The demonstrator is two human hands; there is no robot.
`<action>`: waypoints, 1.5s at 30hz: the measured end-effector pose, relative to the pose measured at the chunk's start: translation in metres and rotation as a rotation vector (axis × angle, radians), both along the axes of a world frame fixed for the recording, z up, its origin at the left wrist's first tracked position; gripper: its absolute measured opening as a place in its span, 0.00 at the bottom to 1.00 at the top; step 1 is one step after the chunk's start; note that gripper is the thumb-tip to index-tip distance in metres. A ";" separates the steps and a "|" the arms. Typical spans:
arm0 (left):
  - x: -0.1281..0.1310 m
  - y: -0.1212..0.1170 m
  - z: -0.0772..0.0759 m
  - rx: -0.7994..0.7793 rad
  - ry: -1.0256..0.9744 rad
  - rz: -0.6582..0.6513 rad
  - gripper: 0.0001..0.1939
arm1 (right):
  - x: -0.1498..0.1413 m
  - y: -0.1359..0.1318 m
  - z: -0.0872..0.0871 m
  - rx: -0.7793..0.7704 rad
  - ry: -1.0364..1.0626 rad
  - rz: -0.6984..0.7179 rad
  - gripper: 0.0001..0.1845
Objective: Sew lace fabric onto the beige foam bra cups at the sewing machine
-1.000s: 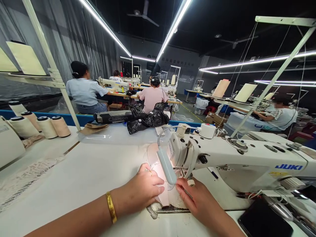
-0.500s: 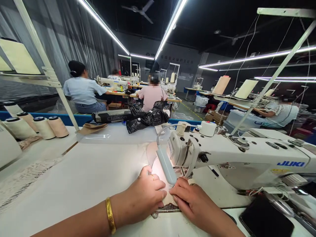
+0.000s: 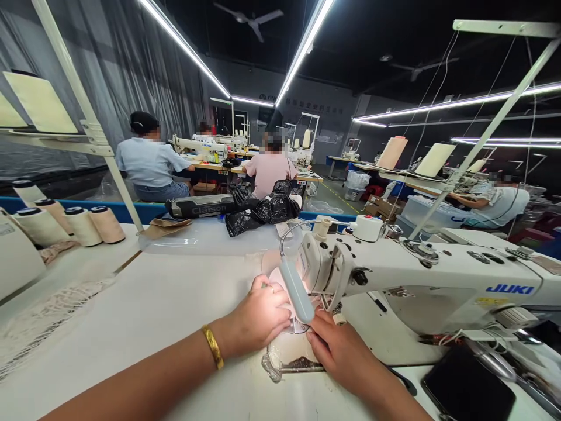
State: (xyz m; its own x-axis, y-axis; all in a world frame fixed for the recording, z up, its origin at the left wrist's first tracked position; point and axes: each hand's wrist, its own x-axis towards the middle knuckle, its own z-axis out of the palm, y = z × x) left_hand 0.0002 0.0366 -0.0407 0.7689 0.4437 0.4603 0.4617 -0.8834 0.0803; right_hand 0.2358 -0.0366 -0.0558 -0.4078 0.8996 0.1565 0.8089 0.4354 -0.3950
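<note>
I see the thin, pale pink fabric piece (image 3: 274, 273) beneath the slim grey lamp (image 3: 297, 289) (its glare washes out detail), beside the head of the white JUKI sewing machine (image 3: 394, 272). Its rounded far edge shows past my left hand (image 3: 265, 310), whose fingers curl over it; my right hand (image 3: 336, 342) reaches its near side. I cannot tell how closed either grip is. The smooth white bench (image 3: 175, 304) stretches leftward.

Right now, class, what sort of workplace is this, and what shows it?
Probably a garment sewing workshop: a JUKI sewing machine, thread cones and people seated at machines beyond.
</note>
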 end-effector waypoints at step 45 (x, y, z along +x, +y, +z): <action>0.005 -0.021 -0.004 -0.155 0.037 0.013 0.13 | 0.003 -0.001 0.009 -0.007 -0.047 0.002 0.12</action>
